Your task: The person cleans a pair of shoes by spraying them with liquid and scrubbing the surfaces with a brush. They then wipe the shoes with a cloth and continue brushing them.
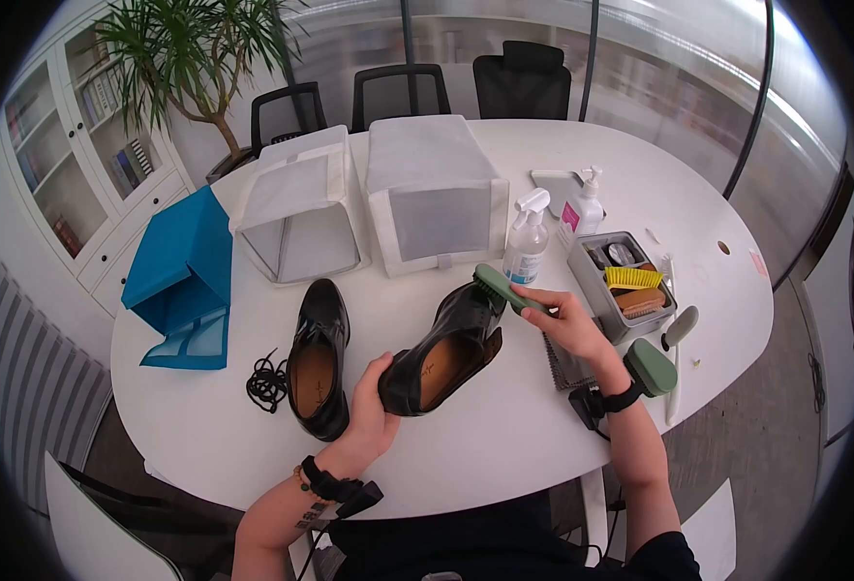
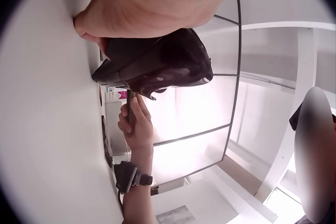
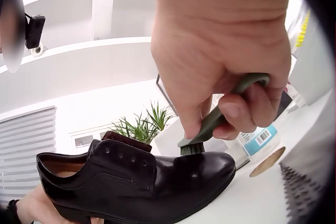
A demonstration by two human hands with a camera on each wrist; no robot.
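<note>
In the head view my left hand (image 1: 374, 416) holds a black leather dress shoe (image 1: 456, 315) by its heel, the toe pointing away to the right. Its lace holes are bare in the right wrist view, with the tongue standing up. My right hand (image 1: 572, 324) grips a green-handled shoe brush (image 3: 210, 124), whose dark bristles rest on the shoe's shiny toe. To the left, the matching black shoe (image 1: 322, 310) stands on the table beside a coiled bunch of black shoelaces (image 1: 267, 384). In the left wrist view the shoe (image 2: 168, 58) hides most of the brush.
A grey box (image 1: 641, 326) with brushes stands on the right, near a green oval-headed tool (image 1: 652, 368). Behind the brush are a spray bottle (image 1: 527, 247) and a pump bottle (image 1: 584, 208). Two white fabric boxes (image 1: 437, 160) and a blue fabric bin (image 1: 177, 257) stand farther back and left.
</note>
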